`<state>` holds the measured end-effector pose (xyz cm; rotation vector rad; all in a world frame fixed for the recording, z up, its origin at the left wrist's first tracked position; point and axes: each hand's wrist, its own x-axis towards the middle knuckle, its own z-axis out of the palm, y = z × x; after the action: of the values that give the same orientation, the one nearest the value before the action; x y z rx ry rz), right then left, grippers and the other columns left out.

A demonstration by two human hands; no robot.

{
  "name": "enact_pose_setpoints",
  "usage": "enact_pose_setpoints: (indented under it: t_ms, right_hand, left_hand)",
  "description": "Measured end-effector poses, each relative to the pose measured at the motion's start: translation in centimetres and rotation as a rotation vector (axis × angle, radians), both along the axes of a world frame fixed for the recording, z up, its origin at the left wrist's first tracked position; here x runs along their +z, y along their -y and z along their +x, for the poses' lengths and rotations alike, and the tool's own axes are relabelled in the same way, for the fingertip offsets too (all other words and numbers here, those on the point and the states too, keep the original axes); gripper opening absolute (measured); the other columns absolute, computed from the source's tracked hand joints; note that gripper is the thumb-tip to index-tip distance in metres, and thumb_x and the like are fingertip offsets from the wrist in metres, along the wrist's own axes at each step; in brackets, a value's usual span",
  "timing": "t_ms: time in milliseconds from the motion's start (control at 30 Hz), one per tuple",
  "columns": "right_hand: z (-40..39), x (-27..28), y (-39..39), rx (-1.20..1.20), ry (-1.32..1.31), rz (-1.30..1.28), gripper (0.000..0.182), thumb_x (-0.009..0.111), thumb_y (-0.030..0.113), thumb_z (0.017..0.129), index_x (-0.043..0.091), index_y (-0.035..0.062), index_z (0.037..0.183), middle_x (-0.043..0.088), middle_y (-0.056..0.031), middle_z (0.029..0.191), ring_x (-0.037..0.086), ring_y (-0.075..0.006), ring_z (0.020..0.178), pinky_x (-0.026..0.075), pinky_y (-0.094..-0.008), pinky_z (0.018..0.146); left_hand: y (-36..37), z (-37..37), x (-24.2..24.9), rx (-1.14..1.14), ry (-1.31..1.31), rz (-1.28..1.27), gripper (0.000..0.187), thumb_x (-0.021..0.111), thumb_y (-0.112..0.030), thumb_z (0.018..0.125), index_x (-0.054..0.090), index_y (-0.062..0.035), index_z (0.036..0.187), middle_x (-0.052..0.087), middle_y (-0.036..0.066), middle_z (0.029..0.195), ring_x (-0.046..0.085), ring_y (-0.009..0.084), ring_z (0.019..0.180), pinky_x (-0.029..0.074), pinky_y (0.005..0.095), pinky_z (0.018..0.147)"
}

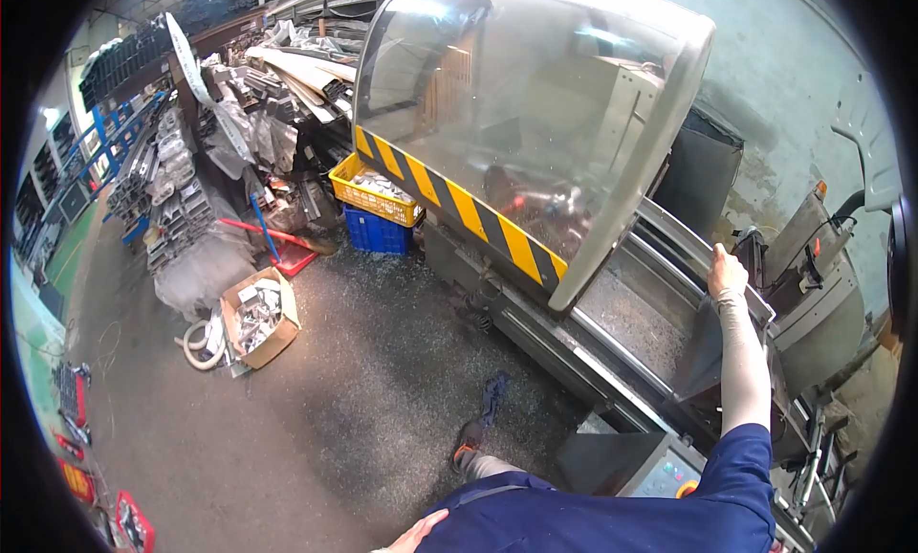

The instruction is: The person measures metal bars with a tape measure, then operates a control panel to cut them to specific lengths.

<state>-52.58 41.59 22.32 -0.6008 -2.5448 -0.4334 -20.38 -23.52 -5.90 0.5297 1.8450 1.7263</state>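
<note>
My right hand (pixel 727 272) is reached out over the machine bed, its fingers closed on the end part of a long metal profile (pixel 674 230). That profile runs from under the machine's clear cover (pixel 507 103) toward the right. My left hand (pixel 418 534) lies at the bottom edge against the dark blue shirt, with its fingers stretched out and nothing seen in them. A control panel (pixel 669 476) with buttons sits below my right arm. Yellow and black stripes mark the cover's lower edge.
On the floor at the left stands a cardboard box (pixel 260 316) of metal pieces. A yellow crate (pixel 375 191) rests on a blue crate (pixel 378 232) beside the machine. Stacked metal profiles (pixel 177 194), a red dustpan (pixel 293 257) and a blue cloth (pixel 494 396) are also there.
</note>
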Motion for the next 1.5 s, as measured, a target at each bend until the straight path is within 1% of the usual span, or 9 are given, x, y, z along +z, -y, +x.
enact_pose_setpoints:
  t_ms: [333, 500, 800, 1067, 1133, 1267, 1400, 1467, 1500]
  right_hand:
    - [-4.4, 4.8, -2.3, 0.217, 0.093, -0.011, 0.018, 0.063, 0.017, 0.092, 0.071, 0.0144, 0.109, 0.073, -0.017, 0.089, 0.071, -0.0373, 0.087, 0.056, -0.0479, 0.077]
    - [-3.8, 6.1, -3.5, 0.074, 0.029, -0.017, 0.02, 0.063, 0.02, 0.094, 0.07, 0.0148, 0.112, 0.074, -0.0152, 0.093, 0.071, -0.0369, 0.089, 0.056, -0.047, 0.079]
    - [1.7, 8.1, 0.9, -0.072, 0.033, -0.136, 0.019, 0.067, 0.019, 0.092, 0.07, 0.0122, 0.11, 0.073, -0.0143, 0.092, 0.071, -0.0354, 0.089, 0.055, -0.044, 0.077]
    - [5.2, 7.1, 6.2, -0.171, -0.075, -0.233, 0.019, 0.067, 0.021, 0.093, 0.07, 0.0117, 0.109, 0.073, -0.0154, 0.088, 0.073, -0.0349, 0.085, 0.055, -0.0412, 0.076]
    - [7.5, 5.9, 7.8, -0.261, -0.062, -0.348, 0.02, 0.067, 0.022, 0.094, 0.069, 0.0088, 0.108, 0.071, -0.0167, 0.083, 0.071, -0.0349, 0.08, 0.054, -0.0409, 0.072]
    - [15.9, -0.6, 10.0, -0.328, -0.306, -0.756, 0.01, 0.062, 0.012, 0.099, 0.065, 0.0033, 0.1, 0.059, 0.0023, 0.069, 0.057, -0.007, 0.061, 0.041, -0.0238, 0.051]
    - [24.4, -4.0, 17.5, -0.517, -0.523, -0.963, 0.015, 0.062, 0.018, 0.101, 0.065, 0.0037, 0.102, 0.061, 0.0, 0.072, 0.055, -0.0071, 0.059, 0.042, -0.0239, 0.05]
    - [28.8, -3.9, 21.4, -0.676, -0.51, -0.922, 0.023, 0.07, 0.025, 0.097, 0.064, 0.0036, 0.102, 0.06, -0.0003, 0.074, 0.054, -0.0078, 0.057, 0.04, -0.0237, 0.047]
    - [30.4, -4.2, 23.7, -0.777, -0.591, -0.841, 0.026, 0.075, 0.025, 0.094, 0.063, 0.0036, 0.101, 0.059, 0.0001, 0.073, 0.054, -0.0078, 0.056, 0.038, -0.0227, 0.045]
  left_hand:
    - [0.0, -17.0, 0.4, -0.073, 0.109, 0.005, 0.052, 0.032, -0.029, 0.111, 0.036, -0.008, 0.158, 0.038, 0.016, 0.162, 0.034, 0.0292, 0.151, 0.024, 0.0387, 0.126]
    - [0.1, -24.5, 0.0, -0.227, 0.179, 0.013, 0.057, 0.043, -0.036, 0.108, 0.037, -0.007, 0.157, 0.034, 0.016, 0.163, 0.03, 0.0295, 0.152, 0.024, 0.0381, 0.126]
    - [2.9, -36.7, 0.1, -0.562, -0.177, -0.163, 0.062, 0.055, -0.02, 0.1, 0.033, -0.002, 0.156, 0.037, 0.024, 0.158, 0.035, 0.0363, 0.148, 0.028, 0.0411, 0.124]
    - [5.5, -43.4, 3.1, -0.528, -0.208, -0.116, 0.066, 0.057, -0.048, 0.1, 0.049, -0.0062, 0.149, 0.058, 0.02, 0.143, 0.053, 0.0285, 0.136, 0.04, 0.0405, 0.115]
    - [6.7, -45.5, 1.8, -0.768, -0.148, -0.196, 0.078, 0.062, -0.042, 0.097, 0.027, -0.0086, 0.158, 0.034, 0.021, 0.159, 0.037, 0.0338, 0.147, 0.031, 0.0435, 0.122]
    - [8.4, -48.0, -1.1, -0.934, -0.133, -0.155, 0.09, 0.053, -0.057, 0.098, 0.015, -0.0086, 0.163, 0.024, 0.017, 0.168, 0.029, 0.032, 0.153, 0.022, 0.0396, 0.126]
    - [5.8, -54.0, 2.0, -1.263, -0.141, -0.22, 0.115, 0.072, -0.063, 0.083, 0.012, -0.0068, 0.163, 0.036, 0.026, 0.16, 0.04, 0.0379, 0.147, 0.033, 0.042, 0.121]
    - [4.4, -56.8, -1.5, -1.338, -0.068, -0.172, 0.117, 0.073, -0.066, 0.081, 0.015, -0.0064, 0.163, 0.037, 0.027, 0.159, 0.039, 0.0403, 0.147, 0.034, 0.0442, 0.12]
    - [2.6, -58.1, -0.6, -1.306, -0.203, -0.436, 0.113, 0.073, -0.064, 0.081, 0.019, -0.0069, 0.162, 0.039, 0.027, 0.158, 0.042, 0.0411, 0.144, 0.036, 0.0442, 0.119]
